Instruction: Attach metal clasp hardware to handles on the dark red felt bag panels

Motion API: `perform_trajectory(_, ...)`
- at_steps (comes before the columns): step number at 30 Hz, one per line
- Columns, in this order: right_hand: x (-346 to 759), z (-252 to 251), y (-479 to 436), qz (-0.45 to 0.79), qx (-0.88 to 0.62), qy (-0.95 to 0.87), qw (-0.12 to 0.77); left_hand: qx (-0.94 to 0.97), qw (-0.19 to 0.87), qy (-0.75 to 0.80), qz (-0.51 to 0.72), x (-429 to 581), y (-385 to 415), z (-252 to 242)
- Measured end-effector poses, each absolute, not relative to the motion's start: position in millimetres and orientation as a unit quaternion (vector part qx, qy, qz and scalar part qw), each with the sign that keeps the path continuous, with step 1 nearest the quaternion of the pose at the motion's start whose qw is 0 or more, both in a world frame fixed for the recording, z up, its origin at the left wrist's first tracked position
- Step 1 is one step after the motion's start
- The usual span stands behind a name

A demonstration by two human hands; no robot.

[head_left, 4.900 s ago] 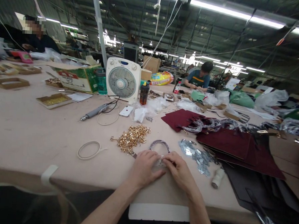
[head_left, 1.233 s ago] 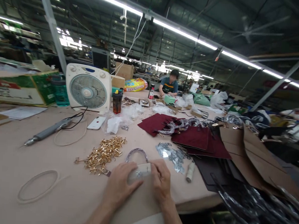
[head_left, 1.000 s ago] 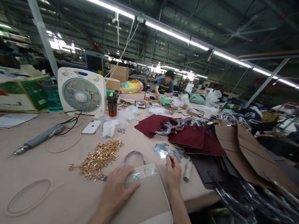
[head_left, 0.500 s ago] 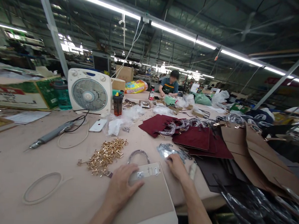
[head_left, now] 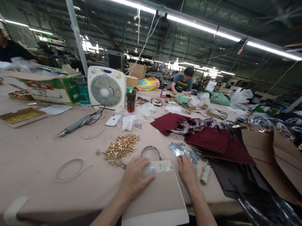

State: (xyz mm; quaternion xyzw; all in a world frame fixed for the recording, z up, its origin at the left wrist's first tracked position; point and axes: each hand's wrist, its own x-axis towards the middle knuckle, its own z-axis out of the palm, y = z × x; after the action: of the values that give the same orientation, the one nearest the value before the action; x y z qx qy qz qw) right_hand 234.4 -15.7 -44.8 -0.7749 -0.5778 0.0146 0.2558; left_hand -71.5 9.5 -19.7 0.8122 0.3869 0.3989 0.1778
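A beige bag panel (head_left: pixel 163 198) lies at the table's front edge, its pale lower end hanging over. A curved, plastic-wrapped handle (head_left: pixel 151 150) shows beyond its far edge. Small metal plates (head_left: pixel 152 169) sit on the strip along its top. My left hand (head_left: pixel 135 176) rests on the panel's left side, thumb and fingers apart. Just right of the panel, my right hand (head_left: pixel 187 169) has its fingers drawn together at the near edge of a pile of silvery metal plates (head_left: pixel 176 149); what is between the fingertips is hidden. Gold-coloured hardware (head_left: pixel 121 148) is heaped beyond my left hand.
A thread spool (head_left: pixel 205 174) stands right of my right hand. Dark red bag panels (head_left: pixel 207 139) and brown ones (head_left: pixel 260 145) are stacked rightward. Leftward lie an electric screwdriver (head_left: pixel 75 126), a phone (head_left: pixel 112 120) and a fan (head_left: pixel 106 88). A co-worker (head_left: pixel 184 82) sits across the table.
The view has turned left, so everything appears farther right. My right hand has shifted slightly closer to the panel. The left hand keeps its place on it.
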Motion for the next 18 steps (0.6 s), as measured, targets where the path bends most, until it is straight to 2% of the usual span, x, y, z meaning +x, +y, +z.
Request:
perform_trajectory(6,236,-51,-21,0.000,-0.746,-0.583,0.323,0.772,0.190,0.413,0.445,-83,-3,-18)
perform_trajectory(13,253,-52,-23,0.079,-0.764,-0.475,0.430,0.755,0.248,0.454,0.403,-128,-18,-16)
perform_trajectory(18,228,-29,-31,0.149,-0.686,-0.413,0.580,0.750,0.282,0.463,0.379,-132,-11,-18)
